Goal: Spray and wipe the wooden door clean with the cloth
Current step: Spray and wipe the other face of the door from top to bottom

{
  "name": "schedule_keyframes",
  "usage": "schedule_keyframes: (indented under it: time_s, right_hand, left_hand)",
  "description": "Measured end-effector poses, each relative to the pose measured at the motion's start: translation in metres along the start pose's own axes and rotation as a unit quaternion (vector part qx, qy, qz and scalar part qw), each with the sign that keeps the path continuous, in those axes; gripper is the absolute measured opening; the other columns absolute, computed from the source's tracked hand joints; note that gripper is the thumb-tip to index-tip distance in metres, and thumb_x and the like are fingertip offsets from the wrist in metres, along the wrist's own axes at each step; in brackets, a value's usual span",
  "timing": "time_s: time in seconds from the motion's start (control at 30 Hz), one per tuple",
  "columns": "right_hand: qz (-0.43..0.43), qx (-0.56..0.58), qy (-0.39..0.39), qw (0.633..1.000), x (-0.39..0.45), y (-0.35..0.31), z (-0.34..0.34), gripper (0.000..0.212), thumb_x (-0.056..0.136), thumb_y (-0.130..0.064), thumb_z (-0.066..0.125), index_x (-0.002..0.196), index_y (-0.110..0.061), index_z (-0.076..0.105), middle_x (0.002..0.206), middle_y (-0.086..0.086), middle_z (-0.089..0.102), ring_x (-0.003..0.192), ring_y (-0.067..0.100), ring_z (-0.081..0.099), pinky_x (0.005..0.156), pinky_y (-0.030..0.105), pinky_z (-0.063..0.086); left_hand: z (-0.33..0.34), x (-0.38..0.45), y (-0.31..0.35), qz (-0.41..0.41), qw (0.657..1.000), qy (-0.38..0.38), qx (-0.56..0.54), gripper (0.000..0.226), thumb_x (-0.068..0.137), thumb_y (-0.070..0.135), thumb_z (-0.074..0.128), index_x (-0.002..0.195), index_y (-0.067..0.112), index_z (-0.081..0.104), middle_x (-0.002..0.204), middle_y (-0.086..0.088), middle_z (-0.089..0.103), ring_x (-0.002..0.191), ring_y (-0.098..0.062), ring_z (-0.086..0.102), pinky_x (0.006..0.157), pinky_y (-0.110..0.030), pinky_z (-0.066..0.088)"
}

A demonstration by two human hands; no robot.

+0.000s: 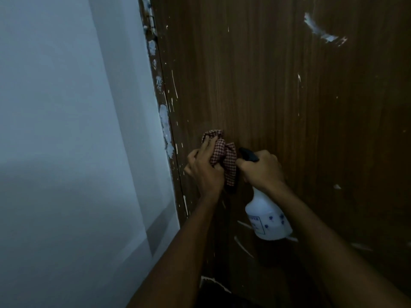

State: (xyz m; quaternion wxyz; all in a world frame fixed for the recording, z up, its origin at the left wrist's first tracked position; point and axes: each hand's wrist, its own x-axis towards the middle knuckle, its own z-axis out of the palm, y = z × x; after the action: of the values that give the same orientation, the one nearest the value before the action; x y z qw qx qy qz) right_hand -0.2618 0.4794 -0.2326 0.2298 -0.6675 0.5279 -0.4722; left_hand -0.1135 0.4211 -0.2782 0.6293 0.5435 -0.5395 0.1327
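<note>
While one wooden door [266,96] is filling the right of the scene, one checked cloth [224,155] is lying bunched against it, the left hand [205,168] holding it in a curled grip. The right hand [261,167] is gripping one white spray bottle [268,218]; its contents cannot be told. White paint streaks [320,30] are marking the door. One pale wall [66,130] is standing left.

Bare door [278,85] above hands; wall [66,130] flanks left edge.
</note>
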Motion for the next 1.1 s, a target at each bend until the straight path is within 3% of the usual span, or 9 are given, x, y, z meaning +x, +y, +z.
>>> schedule_keyframes:
  time_s: [0.2,0.3,0.43,0.57,0.67,0.77,0.97,1.03,1.1]
  right_hand:
    - [0.001,-0.016,0.014,1.0,0.003,-0.024,0.011,0.023,0.093,-0.038,0.067,0.078,-0.021,0.063,0.076,0.003,0.066,0.069,0.019,0.064,0.071,0.038,0.055]
    - [-0.02,0.003,0.035,0.999,-0.001,-0.025,0.01,0.024,0.094,-0.036,0.067,0.075,-0.022,0.062,0.074,0.003,0.067,0.068,0.019,0.066,0.067,0.036,0.054]
    - [-0.029,-0.008,0.022,0.999,-0.007,-0.027,0.012,0.027,0.094,-0.035,0.067,0.072,-0.02,0.062,0.066,-0.001,0.059,0.061,0.016,0.057,0.06,0.033,0.046]
    - [-0.021,0.022,0.004,1.0,-0.006,-0.026,0.023,0.024,0.094,-0.037,0.067,0.077,-0.02,0.063,0.073,0.001,0.063,0.071,0.019,0.062,0.074,0.04,0.053]
    - [-0.024,0.054,0.006,0.998,-0.003,-0.023,0.031,0.029,0.095,-0.041,0.064,0.076,-0.02,0.066,0.072,0.003,0.066,0.071,0.02,0.064,0.077,0.043,0.055]
    - [-0.022,0.074,-0.001,0.997,-0.001,-0.02,0.036,0.022,0.096,-0.037,0.064,0.08,-0.021,0.066,0.078,0.005,0.067,0.076,0.021,0.066,0.082,0.048,0.057]
    - [-0.035,0.076,-0.006,0.996,0.003,-0.014,0.035,0.018,0.097,-0.033,0.065,0.083,-0.02,0.064,0.081,0.003,0.066,0.078,0.019,0.066,0.08,0.043,0.057]
    - [-0.029,0.074,-0.002,0.997,0.005,-0.01,0.031,0.02,0.097,-0.033,0.064,0.082,-0.02,0.064,0.08,0.003,0.066,0.077,0.02,0.065,0.079,0.043,0.057]
    - [-0.026,0.079,0.001,0.997,0.006,-0.008,0.031,0.022,0.096,-0.034,0.064,0.08,-0.02,0.065,0.078,0.004,0.066,0.076,0.021,0.064,0.078,0.044,0.056]
  left_hand:
    - [-0.005,0.029,-0.035,-0.143,0.984,0.032,-0.1,0.052,0.098,0.006,0.056,0.142,0.034,0.061,0.133,0.0,0.066,0.128,-0.027,0.055,0.115,-0.059,0.04]
    - [-0.014,0.031,-0.039,-0.239,0.966,0.049,-0.089,0.046,0.104,0.012,0.055,0.144,0.032,0.06,0.142,0.001,0.063,0.136,-0.026,0.052,0.125,-0.059,0.022]
    - [-0.02,0.027,-0.035,-0.21,0.971,0.016,-0.11,0.046,0.105,0.013,0.054,0.149,0.027,0.056,0.145,0.001,0.062,0.136,-0.022,0.052,0.125,-0.051,0.024]
    - [-0.015,0.024,-0.029,-0.092,0.988,-0.012,-0.125,0.047,0.101,0.014,0.063,0.147,0.021,0.057,0.136,-0.002,0.063,0.12,-0.009,0.055,0.111,-0.02,0.045]
    - [-0.007,0.033,-0.024,-0.011,0.996,-0.066,-0.057,0.061,0.097,0.017,0.062,0.154,0.031,0.047,0.153,-0.009,0.049,0.129,-0.015,0.041,0.112,-0.038,0.035]
    - [-0.009,0.055,-0.015,0.048,0.997,-0.028,0.051,0.074,0.094,0.028,0.057,0.162,0.035,0.032,0.165,0.0,0.04,0.137,-0.022,0.038,0.112,-0.042,0.023]
    - [-0.008,0.074,-0.046,-0.244,0.965,0.023,0.094,0.061,0.106,0.026,0.053,0.162,0.036,0.03,0.155,-0.01,0.05,0.141,-0.033,0.038,0.114,-0.052,0.021]
    - [-0.005,0.058,-0.038,-0.165,0.983,0.006,0.079,0.068,0.103,0.024,0.056,0.163,0.036,0.027,0.153,-0.011,0.049,0.139,-0.031,0.037,0.115,-0.051,0.023]
    - [-0.005,0.053,-0.024,0.005,0.998,-0.027,0.053,0.076,0.099,0.018,0.058,0.164,0.037,0.024,0.155,-0.009,0.047,0.136,-0.018,0.033,0.112,-0.044,0.025]
